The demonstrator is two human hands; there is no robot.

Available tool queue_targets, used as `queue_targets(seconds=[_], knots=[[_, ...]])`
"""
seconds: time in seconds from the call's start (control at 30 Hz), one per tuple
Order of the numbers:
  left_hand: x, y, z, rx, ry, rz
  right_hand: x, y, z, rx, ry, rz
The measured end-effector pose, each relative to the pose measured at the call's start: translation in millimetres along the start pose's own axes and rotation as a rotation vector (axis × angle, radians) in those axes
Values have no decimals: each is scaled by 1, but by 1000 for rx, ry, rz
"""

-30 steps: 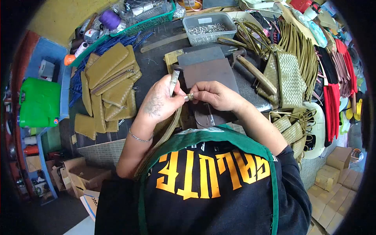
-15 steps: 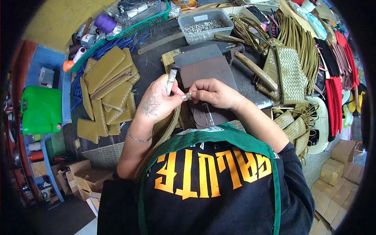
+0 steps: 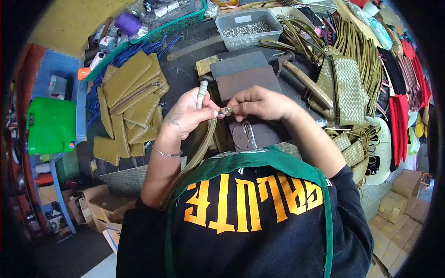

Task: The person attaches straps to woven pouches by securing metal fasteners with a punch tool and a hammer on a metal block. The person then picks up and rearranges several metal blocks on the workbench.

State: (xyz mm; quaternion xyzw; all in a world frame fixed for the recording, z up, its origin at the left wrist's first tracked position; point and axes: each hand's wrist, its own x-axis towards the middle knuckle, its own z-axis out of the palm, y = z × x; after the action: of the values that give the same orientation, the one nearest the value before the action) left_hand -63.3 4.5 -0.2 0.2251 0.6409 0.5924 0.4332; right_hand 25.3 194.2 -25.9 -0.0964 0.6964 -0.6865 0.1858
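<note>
My left hand [image 3: 184, 115] is closed, with a short tape-wrapped tool [image 3: 202, 92], dark at its top end, held upright against the fingers. Its thumb and forefinger also pinch the end of an olive strap with a small brass-coloured metal fitting [image 3: 225, 111]. My right hand [image 3: 263, 105] is closed too, its fingertips on the other side of that fitting. Several long olive straps [image 3: 200, 152] run from below my left hand down to my lap. Beneath the hands lies a brown pad [image 3: 248, 83], and a metal rod-like tool [image 3: 249, 135] rests nearer me.
A hammer [image 3: 307, 84] lies to the right, beside woven olive pouches [image 3: 348, 88]. Olive leather pouches [image 3: 132, 99] are piled on the left. At the back stand a plastic tub of metal pieces [image 3: 248, 44] and a green basket [image 3: 171, 28]. A metal ruler [image 3: 193, 48] lies nearby.
The view has shifted slightly. My hands have turned a little, so the metal fitting between the fingertips shows more plainly. The tape-wrapped tool stays in my left hand.
</note>
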Motion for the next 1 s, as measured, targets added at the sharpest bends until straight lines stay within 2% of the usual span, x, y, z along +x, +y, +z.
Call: queue_targets(seconds=[0.07, 0.17, 0.3, 0.43, 0.5, 0.53, 0.6, 0.67, 0.7, 0.73, 0.8, 0.83, 0.9, 0.93, 1.0], knots=[[2, -5, -3, -43, -8, 3, 4, -3, -12, 45, -107, 49], [5, -14, -10, -191, -18, -33, 15, -3, -29, -70, -243, 72], [5, -18, -8, -207, 8, -46, 23, -15, -32, -188, -282, 146], [3, -19, -7, -234, 36, -37, 25, -12, -32, -151, -275, 141], [3, -22, -10, -243, 38, -23, 19, -19, -30, -568, -34, 36], [5, -28, -15, -369, 17, 7, 17, -19, -30, -574, -30, 29], [4, -33, -29, -551, 9, 17, 13, -20, -31, -1584, 1029, -572], [3, -42, -38, -659, 79, -34, 4, -24, -15, -1245, 1136, -555], [2, -44, -39, -673, 80, -18, 3, -26, -5, -1109, 1071, -471], [0, -41, -33, -660, 122, 0, 5, -18, 0, -941, 962, -501], [-1, -38, -23, -678, 127, 21, 13, -10, 17, -366, 714, -237], [-3, -36, -18, -680, 121, 16, 18, -7, 20, -367, 720, -230], [-5, -32, -8, -652, 169, 144, 27, -3, 23, 168, 447, 68], [-6, -34, -7, -653, 165, 141, 29, -4, 25, 169, 451, 70], [-7, -36, -2, -433, 231, 327, 32, -4, 31, 444, 373, -18]])
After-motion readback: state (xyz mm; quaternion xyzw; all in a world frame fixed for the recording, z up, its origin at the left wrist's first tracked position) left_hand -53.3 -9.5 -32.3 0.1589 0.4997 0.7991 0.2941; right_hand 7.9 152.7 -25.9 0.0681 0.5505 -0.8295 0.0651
